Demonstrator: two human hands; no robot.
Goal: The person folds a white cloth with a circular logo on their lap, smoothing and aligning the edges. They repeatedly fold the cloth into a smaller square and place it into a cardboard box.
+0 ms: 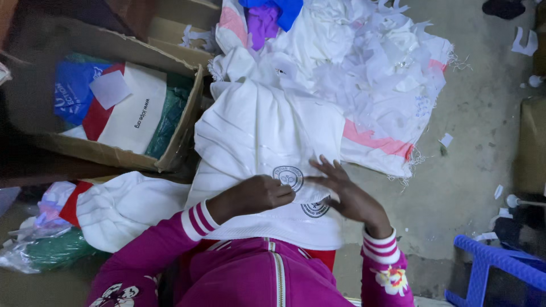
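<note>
White knit garment (256, 136) lies across our lap, and we pinch a round badge (288, 177) on it with our left hand (259, 194). Our right hand (347, 190) rests just beside it, fingers spread flat on the cloth. A cardboard box (179, 133) sits to the left, a scrap pile (369, 62) beyond.

magenta zip-up jacket (250, 273), white zipper running down the front, ribbed cuffs (196, 220) striped white and magenta on both sleeves, little flower patch (392, 279) on the right sleeve, white butterfly-ish print (114, 295) on the left, bit of red underneath
</note>
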